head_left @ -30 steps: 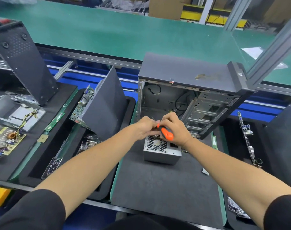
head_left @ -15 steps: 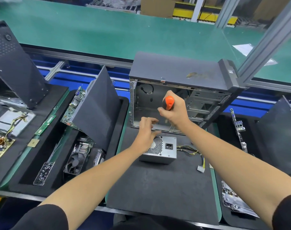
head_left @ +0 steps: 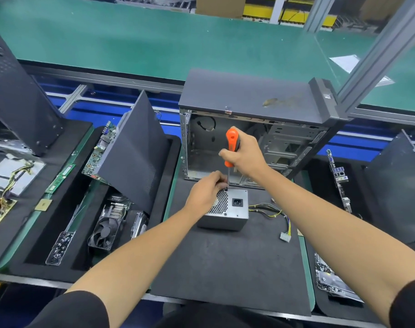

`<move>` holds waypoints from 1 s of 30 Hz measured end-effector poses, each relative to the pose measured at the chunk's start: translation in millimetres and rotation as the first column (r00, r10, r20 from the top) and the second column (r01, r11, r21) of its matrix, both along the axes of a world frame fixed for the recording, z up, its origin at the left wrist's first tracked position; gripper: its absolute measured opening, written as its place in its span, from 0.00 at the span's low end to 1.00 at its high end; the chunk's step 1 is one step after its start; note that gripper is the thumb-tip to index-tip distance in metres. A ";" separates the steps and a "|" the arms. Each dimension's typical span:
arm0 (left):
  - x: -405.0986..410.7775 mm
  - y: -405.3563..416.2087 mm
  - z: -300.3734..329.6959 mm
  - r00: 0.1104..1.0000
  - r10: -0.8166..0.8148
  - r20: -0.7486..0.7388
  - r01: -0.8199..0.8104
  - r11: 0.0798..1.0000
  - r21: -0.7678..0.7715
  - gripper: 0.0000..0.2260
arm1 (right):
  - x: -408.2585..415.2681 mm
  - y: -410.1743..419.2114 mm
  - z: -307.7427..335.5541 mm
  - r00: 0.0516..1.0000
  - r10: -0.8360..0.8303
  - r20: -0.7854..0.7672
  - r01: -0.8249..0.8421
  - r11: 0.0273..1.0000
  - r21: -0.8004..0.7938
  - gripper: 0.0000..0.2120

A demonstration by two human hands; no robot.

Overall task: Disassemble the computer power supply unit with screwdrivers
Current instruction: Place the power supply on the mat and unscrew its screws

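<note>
- My left hand (head_left: pixel 207 194) sits nearest on the power supply (head_left: pixel 225 210), fingers curled at its far top edge beside the screwdriver tip; I cannot tell whether they pinch a screw or only steady the box
- The power supply lies on the black mat (head_left: pixel 225 268) in front of me, out of the computer case (head_left: pixel 253 138) and just before its open side; I judge it free of the case but not opened
- It looks like a closed grey metal box, honeycomb fan grille and black power socket facing up, lid seemingly in place
- Its bundle of wires (head_left: pixel 272 210) trails right across the mat to a white plug, loose
- My right hand (head_left: pixel 245 153) wraps around the orange handle of the screwdriver (head_left: pixel 231 147), held upright, shaft pointing down at the far top edge of the box
- I judge the first cover screw is being worked, with the rest, the lid and the insides left to do
</note>
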State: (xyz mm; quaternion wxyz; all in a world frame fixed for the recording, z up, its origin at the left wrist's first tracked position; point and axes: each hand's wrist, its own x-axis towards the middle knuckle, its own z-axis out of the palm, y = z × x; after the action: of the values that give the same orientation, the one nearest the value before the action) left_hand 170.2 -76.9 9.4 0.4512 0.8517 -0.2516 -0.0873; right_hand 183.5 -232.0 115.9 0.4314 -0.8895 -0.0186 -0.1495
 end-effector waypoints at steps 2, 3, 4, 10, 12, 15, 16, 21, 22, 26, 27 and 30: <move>0.5 -0.7 -1.8 0.999 0.016 -0.030 -0.015 0.999 0.031 0.07 | 2.1 -1.1 -3.7 0.999 -0.025 -0.023 0.025 1.000 0.014 0.14; 0.6 -0.9 -2.7 0.999 0.026 -0.039 -0.025 0.999 0.040 0.07 | 2.8 -1.5 -4.9 0.999 -0.031 -0.027 0.031 0.999 0.017 0.14; 0.6 -1.1 -3.6 0.999 0.033 -0.043 -0.031 0.998 0.045 0.07 | 3.2 -1.8 -5.4 0.999 -0.033 -0.027 0.033 0.999 0.016 0.14; 2.7 -1.4 -5.8 1.000 0.013 -0.014 -0.012 0.998 0.062 0.05 | 2.4 1.2 0.2 1.000 -0.012 -0.017 0.011 1.000 -0.019 0.14; 2.7 -0.9 -7.2 1.000 0.011 -0.015 -0.010 0.999 0.054 0.05 | 1.9 2.3 2.1 1.000 -0.001 -0.028 0.000 1.000 -0.025 0.13; 2.6 -0.6 -7.6 1.000 0.014 -0.014 -0.014 0.998 0.055 0.06 | 2.3 3.0 4.2 0.999 0.001 -0.046 -0.003 0.998 -0.056 0.12; 2.4 -0.8 -7.2 1.000 0.014 -0.009 -0.014 0.998 0.060 0.06 | 2.7 3.1 4.7 0.998 -0.003 -0.056 -0.001 0.998 -0.063 0.12; 1.2 -0.4 -8.9 1.000 0.004 0.030 -0.006 0.997 0.078 0.05 | 3.8 3.5 5.3 0.996 -0.025 -0.087 0.021 0.999 -0.050 0.12; 1.4 -0.1 -9.4 1.000 0.005 0.031 -0.007 0.997 0.082 0.05 | 3.4 3.8 5.3 0.996 -0.026 -0.089 0.021 0.998 -0.052 0.12; 1.8 0.1 -10.3 0.999 0.002 0.049 -0.007 0.995 0.096 0.06 | 2.4 3.7 3.7 0.994 -0.044 -0.097 0.040 0.998 -0.045 0.12; 2.1 0.3 -10.7 0.999 -0.002 0.054 -0.003 0.995 0.096 0.07 | 2.2 3.7 3.6 0.994 -0.050 -0.102 0.047 0.998 -0.039 0.12; 2.3 0.6 -12.6 0.998 -0.013 0.067 0.007 0.996 0.091 0.07 | 2.0 3.3 4.1 0.992 -0.049 -0.114 0.046 0.998 -0.033 0.12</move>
State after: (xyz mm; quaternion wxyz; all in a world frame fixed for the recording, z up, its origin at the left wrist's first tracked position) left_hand 172.5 -76.2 -3.3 0.4028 0.8727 -0.2665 -0.0723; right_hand 185.6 -228.7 120.0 0.4147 -0.9032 0.0250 -0.1081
